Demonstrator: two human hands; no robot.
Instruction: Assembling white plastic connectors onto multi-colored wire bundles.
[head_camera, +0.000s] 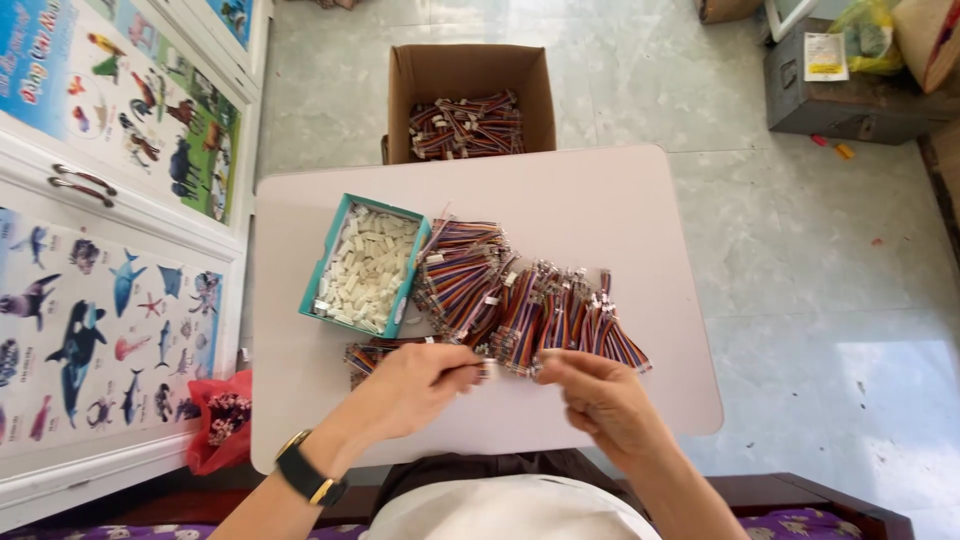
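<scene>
My left hand (415, 385) and my right hand (600, 400) meet over the near edge of a small pale table (600, 200). Between their fingertips they pinch a short multicoloured wire harness with a white connector (490, 368). Just beyond the hands lies a spread heap of similar striped wire harnesses (520, 295). A few more harnesses (365, 355) lie under my left hand. A teal box (318, 270) full of small white plastic connectors stands at the table's left. A dark watch with a gold edge is on my left wrist.
A cardboard box (470, 70) holding more wire bundles sits on the tiled floor behind the table. White cabinet doors with animal posters (110, 250) line the left. A red bag (220, 415) lies by the table's left corner. A grey metal case (850, 90) stands at top right.
</scene>
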